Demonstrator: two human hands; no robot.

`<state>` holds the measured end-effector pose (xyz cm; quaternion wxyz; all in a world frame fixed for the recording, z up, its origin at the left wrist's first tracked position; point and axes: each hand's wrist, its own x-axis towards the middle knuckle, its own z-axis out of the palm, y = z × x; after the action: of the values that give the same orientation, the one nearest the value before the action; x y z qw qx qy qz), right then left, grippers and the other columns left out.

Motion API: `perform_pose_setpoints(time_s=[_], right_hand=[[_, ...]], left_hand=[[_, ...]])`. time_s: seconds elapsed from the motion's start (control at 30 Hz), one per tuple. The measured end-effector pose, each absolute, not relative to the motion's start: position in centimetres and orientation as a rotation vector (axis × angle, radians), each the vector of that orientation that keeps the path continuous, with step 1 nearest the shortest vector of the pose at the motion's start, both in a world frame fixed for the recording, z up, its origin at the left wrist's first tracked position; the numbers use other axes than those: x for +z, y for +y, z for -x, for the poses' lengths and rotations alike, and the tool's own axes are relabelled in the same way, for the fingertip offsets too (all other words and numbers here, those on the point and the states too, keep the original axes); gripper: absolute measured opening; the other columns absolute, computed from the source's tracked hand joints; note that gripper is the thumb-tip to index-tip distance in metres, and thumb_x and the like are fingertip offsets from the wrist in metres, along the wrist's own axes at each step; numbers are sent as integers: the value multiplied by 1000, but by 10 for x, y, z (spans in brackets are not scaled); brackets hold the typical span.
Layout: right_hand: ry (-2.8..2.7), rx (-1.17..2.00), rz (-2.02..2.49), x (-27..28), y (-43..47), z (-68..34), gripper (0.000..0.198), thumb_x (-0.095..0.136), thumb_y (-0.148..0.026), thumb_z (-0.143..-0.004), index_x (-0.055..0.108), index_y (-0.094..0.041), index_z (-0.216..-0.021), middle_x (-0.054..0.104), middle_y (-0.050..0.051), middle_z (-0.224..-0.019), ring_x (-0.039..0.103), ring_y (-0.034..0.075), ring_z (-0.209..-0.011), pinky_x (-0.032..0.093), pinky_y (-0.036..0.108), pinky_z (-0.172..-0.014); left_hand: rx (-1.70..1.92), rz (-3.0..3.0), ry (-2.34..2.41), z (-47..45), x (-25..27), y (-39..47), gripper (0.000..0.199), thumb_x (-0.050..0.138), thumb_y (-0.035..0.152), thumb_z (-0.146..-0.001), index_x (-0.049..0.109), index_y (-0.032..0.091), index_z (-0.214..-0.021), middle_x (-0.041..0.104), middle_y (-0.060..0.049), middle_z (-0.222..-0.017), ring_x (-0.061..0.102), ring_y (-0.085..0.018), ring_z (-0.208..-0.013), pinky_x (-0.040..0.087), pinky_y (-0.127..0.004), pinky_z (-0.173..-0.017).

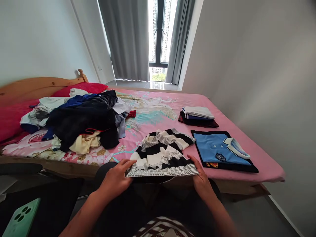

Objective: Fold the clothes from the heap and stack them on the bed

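Black-and-white striped garment (163,153) spreads across the lower centre of the frame, its far part on the pink bed (237,126), its ribbed hem stretched between two hands. The left hand (119,174) has its grip closed on the hem's left end, the right hand (201,179) on the right end. Right of centre lie a folded blue polo shirt (209,148) and, above it, a folded stack (198,115); a clothes heap (81,115) fills the left.
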<state>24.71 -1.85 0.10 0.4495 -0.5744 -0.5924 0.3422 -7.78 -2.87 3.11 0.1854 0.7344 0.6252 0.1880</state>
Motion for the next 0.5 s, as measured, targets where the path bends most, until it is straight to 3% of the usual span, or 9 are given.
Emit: perform_pose_setpoints(time_s=[0.1, 0.17, 0.3, 0.4, 0.5], right_hand=[[-1441, 924, 1352, 49, -9, -254, 45, 46, -27, -76, 56, -21, -119, 60, 5, -113, 61, 18, -93, 54, 29, -76], [-1474, 869, 1284, 90, 0, -260, 43, 50, -23, -71, 60, -21, -113, 63, 4, -103, 61, 15, -77, 55, 27, -62], [-1599, 452, 1205, 184, 19, -273, 33, 63, -22, -66, 67, -18, -98, 67, 3, -86, 63, 17, -74, 55, 30, -65], [-1684, 206, 1263, 247, 29, -286, 31, 67, -35, -70, 68, -18, -96, 66, 3, -75, 64, 17, -67, 53, 33, -61], [-1933, -31, 1368, 291, 34, -302, 49, 68, -54, -62, 65, -24, -100, 64, -2, -69, 62, 14, -57, 47, 29, -53]], left_hand=[[784, -2043, 1552, 73, 76, -22, 47, 46, 21, -72, 64, 24, -116, 63, -2, -120, 56, -22, -113, 44, -31, -98], [880, -1980, 1505, 70, 108, -13, 43, 44, 26, -75, 66, 22, -112, 68, -2, -112, 60, -22, -104, 48, -31, -91], [1123, -2013, 1620, 64, 178, 7, 38, 44, 33, -79, 67, 19, -107, 70, -1, -99, 63, -21, -91, 51, -30, -80], [1239, -2157, 1656, 62, 227, 16, 43, 53, 47, -80, 61, 17, -110, 67, -2, -93, 62, -21, -87, 51, -33, -79], [1198, -2275, 1708, 65, 263, 18, 64, 68, 56, -67, 54, 17, -116, 65, -1, -87, 62, -21, -79, 51, -37, -74]])
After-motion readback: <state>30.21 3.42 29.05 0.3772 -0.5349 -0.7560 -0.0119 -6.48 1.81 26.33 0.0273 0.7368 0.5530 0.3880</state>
